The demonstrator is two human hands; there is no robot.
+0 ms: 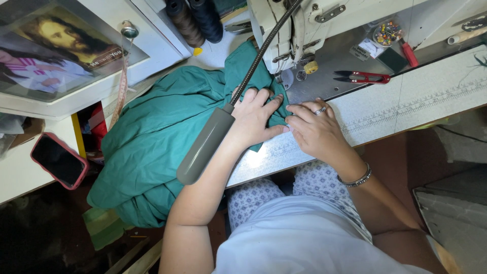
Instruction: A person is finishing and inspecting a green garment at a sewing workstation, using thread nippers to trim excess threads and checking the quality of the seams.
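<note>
Head view, looking down on a sewing station. Left hand (253, 119): palm down, fingers spread flat on the teal fabric (162, 137), pressing it to the desk (416, 104); its grip is not closed on anything, only resting on the cloth. Right hand (314, 129): also palm down, just beside the left, fingertips touching the fabric's edge at the front of the needle area; a ring on one finger, a beaded bracelet (356, 178) at the wrist. Whether its fingertips pinch the hem cannot be told. Both forearms reach forward from the lap.

Teal fabric: soft woven cloth, creased and bunched, one end under the machine head, the bulk spilling off the desk's left edge in heavy folds toward the floor.

Sewing machine (304, 25): cream-coloured metal head, above the hands. Gooseneck lamp (208, 142): ribbed flexible stem from the machine, long grey housing crossing over the left forearm.

Desk: pale speckled laminate with a printed ruler strip along its front, grey metal plate near the needle. On it, red-handled thread snips (362, 77), right of the machine; beyond them a round dish of coloured pins (387, 33).

Two thread cones (195, 19), brown and dark navy, stand at the upper middle. Side shelf at left carries a framed picture (56, 48) and a smartphone in a red case (58, 160), screen dark. Surroundings dim; dark floor below.
</note>
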